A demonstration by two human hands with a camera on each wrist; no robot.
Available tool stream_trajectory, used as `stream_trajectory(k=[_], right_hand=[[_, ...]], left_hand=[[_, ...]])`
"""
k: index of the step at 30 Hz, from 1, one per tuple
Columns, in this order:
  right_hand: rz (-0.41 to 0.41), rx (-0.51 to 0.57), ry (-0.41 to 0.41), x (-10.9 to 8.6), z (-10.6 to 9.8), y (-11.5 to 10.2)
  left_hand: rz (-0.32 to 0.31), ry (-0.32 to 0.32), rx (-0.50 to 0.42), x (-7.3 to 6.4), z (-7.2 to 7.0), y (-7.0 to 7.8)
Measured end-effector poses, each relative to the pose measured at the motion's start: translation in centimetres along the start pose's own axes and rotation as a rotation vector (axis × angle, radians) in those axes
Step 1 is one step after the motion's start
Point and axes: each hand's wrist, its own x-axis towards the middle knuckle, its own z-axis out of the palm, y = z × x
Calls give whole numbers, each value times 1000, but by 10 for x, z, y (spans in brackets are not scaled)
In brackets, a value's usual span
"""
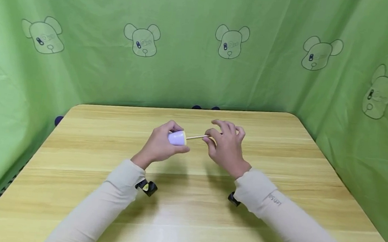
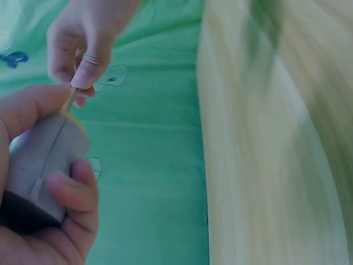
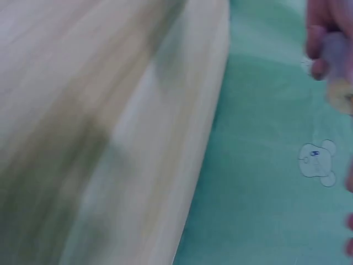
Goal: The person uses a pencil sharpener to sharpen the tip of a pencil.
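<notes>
My left hand [image 1: 161,143] is curled round a small lavender, tapered cup-shaped thing [image 1: 177,138] with a yellow end and, in the left wrist view, a dark base. Its yellow end faces right. From that end a thin stick [image 1: 196,137] reaches across to my right hand [image 1: 228,147], whose thumb and index finger pinch its far end. The other right fingers are raised and bent. Both hands are held above the table. In the right wrist view the lavender thing [image 3: 335,52] shows only at the right edge, partly cut off.
Below lies a wood-grain table [image 1: 186,212] with rounded far corners. A green curtain [image 1: 183,81] printed with bear heads stands behind it and along both sides. Dark wrist-camera mounts [image 1: 150,188] hang under the sleeves.
</notes>
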Motion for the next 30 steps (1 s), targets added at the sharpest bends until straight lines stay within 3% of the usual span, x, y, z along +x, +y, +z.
stream_trajectory(k=[5,11,17,24,30], right_hand=[[-160,-133,264,-2,15,4],[-269,-201,356,-2,21,7],[-355,-228,345,-5,19,7],[-359,-198,262,-8,14,8],[-314,-155,123,-8,9,4]], left_hand=[[-175,-95,-189,1,-9,10],[-226,-138,-246,0,-16,16],[-229,-158,-229,-2,-15,14],[-199,-157,-207,-2,-10,10],[-172,-133,-164,-5,-7,6]])
